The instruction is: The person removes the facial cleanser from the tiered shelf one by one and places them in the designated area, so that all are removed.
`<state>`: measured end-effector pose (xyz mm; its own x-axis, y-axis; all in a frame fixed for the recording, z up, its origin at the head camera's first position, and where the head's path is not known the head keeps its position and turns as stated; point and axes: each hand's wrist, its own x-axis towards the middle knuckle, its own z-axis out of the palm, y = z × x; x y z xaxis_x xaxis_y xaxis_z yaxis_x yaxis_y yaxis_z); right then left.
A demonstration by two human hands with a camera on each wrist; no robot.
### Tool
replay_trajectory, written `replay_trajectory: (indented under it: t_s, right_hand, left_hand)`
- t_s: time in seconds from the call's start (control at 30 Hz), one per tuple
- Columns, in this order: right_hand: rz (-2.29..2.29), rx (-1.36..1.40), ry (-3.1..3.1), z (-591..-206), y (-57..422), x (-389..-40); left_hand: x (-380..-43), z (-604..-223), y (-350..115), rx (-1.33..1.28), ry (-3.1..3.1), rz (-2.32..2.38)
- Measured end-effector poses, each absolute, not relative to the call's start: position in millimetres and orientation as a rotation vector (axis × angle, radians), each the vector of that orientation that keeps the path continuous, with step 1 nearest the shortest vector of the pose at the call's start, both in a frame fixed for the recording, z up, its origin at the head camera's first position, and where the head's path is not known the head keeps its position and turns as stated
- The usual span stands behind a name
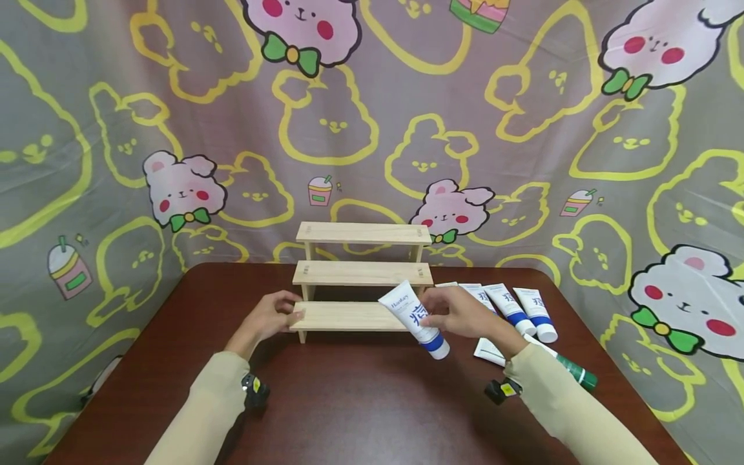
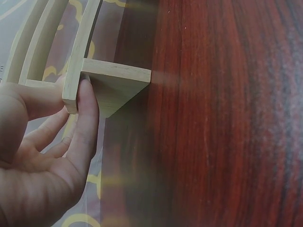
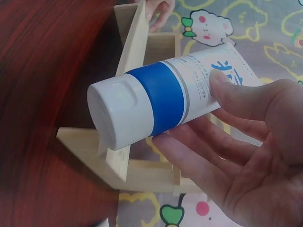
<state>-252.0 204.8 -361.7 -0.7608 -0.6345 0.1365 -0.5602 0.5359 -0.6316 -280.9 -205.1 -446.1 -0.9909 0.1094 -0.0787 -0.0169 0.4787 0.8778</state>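
A three-step wooden display rack [image 1: 349, 316] stands on the table, its steps bare. My left hand [image 1: 270, 315] pinches the left end of its lowest step; in the left wrist view the thumb and a finger [image 2: 87, 118] lie on either side of that board [image 2: 78, 61]. My right hand [image 1: 459, 311] holds a white squeeze tube [image 1: 414, 316] with a blue band and white cap, tilted with the cap down, in front of the rack's right end. Seen from the right wrist, the thumb presses one face of the tube [image 3: 165, 97] and the fingers support the other.
Several similar white-and-blue tubes [image 1: 511, 308] lie on the table [image 1: 360, 400] to the right of the rack. A tube with a green end [image 1: 575, 371] lies partly behind my right forearm, near another white piece [image 1: 489, 351]. A patterned curtain [image 1: 372, 129] hangs behind the table.
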Motion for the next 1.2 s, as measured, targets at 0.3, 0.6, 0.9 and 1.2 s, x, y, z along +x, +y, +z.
replay_trajectory:
  t_s: [0.3,0.6,0.9,1.2]
  right_hand:
    - [-0.856,-0.985,2.668,-363,227,-249]
    - [-0.818,-0.981,2.605,-368,250,-245]
    - [-0.691,-1.029,2.563,-378,269,-242]
    - [-0.676,-1.015,2.524,-389,282,-239]
  left_hand:
    - [-281,-448,-204,0.097,2.567,1.577]
    - [-282,-448,-205,0.072,2.582,1.554]
    - [-282,-448,-205,0.074,2.575,1.571]
    - [-280,-448,-205,0.083,2.581,1.565]
